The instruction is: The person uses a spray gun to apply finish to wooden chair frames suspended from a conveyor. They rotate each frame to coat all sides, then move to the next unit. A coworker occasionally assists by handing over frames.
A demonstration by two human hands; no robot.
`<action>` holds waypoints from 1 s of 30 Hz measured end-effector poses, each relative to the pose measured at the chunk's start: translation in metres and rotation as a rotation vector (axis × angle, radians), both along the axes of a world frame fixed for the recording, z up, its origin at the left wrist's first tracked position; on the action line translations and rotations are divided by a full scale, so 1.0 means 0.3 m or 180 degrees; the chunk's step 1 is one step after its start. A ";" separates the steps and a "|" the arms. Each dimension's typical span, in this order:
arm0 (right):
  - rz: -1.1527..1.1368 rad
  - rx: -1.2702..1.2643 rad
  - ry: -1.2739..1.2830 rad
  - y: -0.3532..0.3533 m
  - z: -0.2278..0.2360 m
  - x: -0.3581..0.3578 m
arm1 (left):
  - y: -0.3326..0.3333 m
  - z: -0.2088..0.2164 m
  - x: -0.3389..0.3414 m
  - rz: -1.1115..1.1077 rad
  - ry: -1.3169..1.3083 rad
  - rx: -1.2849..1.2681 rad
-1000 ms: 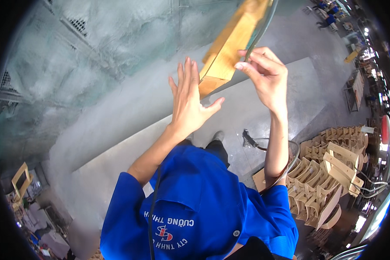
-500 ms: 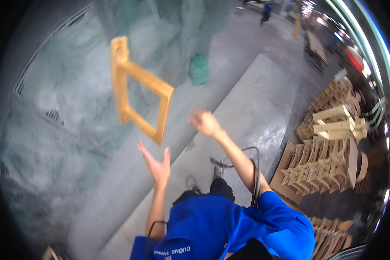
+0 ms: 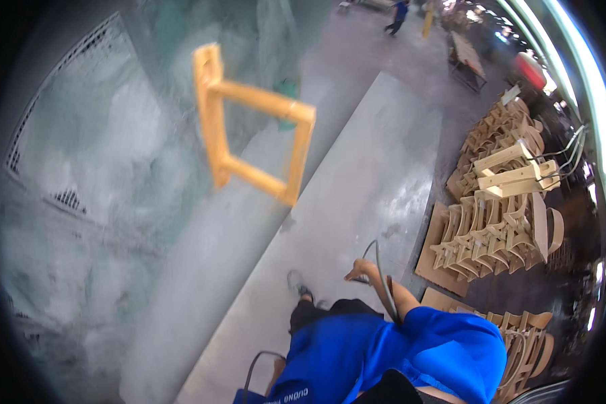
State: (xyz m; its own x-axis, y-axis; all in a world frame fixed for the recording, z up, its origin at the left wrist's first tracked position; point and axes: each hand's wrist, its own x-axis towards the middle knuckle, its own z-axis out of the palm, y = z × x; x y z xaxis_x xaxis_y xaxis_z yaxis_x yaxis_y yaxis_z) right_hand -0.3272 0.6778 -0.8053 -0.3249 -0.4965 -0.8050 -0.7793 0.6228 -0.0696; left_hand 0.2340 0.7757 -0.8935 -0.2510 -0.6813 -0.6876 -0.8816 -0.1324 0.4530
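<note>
A yellow-brown wooden frame (image 3: 259, 97) hangs tilted in the air ahead and to the left, apart from both hands. It has four-sided joined bars and one longer upright; what holds it up cannot be made out. My right hand (image 3: 362, 270) is low before my body, bent at the wrist. Its fingers reach loosely to the left, and I see nothing held in it. A thin dark loop (image 3: 377, 259) passes in front of it. Of my left arm (image 3: 275, 372) only a bit of skin shows at the lower edge beside my blue shirt; the fingers are hidden.
Stacks of curved pale wooden parts (image 3: 488, 236) stand on the right, with a light wooden frame piece (image 3: 518, 172) on top. A hazy, blue-green stained wall (image 3: 87, 135) fills the left. A grey slab strip (image 3: 357, 168) runs along the floor. Far off, a person (image 3: 398, 15) walks.
The wooden frame has shifted right in view and turned a little. Both my hands, raised beneath and beside it before, have dropped back toward my body.
</note>
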 end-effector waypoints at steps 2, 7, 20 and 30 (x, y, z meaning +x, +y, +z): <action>-0.0053 0.0372 -0.0311 0.124 -0.034 0.008 | 0.018 -0.002 -0.007 -0.0261 0.0549 -0.0691; -0.0156 0.1511 -0.1061 0.336 -0.106 0.054 | -0.071 -0.026 -0.163 -0.0746 0.0823 -0.0504; -0.1477 0.1726 -0.1582 0.913 -0.382 0.368 | 0.550 0.113 0.206 0.0436 0.0121 0.0815; 0.1208 0.0388 -0.1354 0.368 -0.047 1.107 | 1.367 0.064 0.453 0.3284 0.1015 0.1099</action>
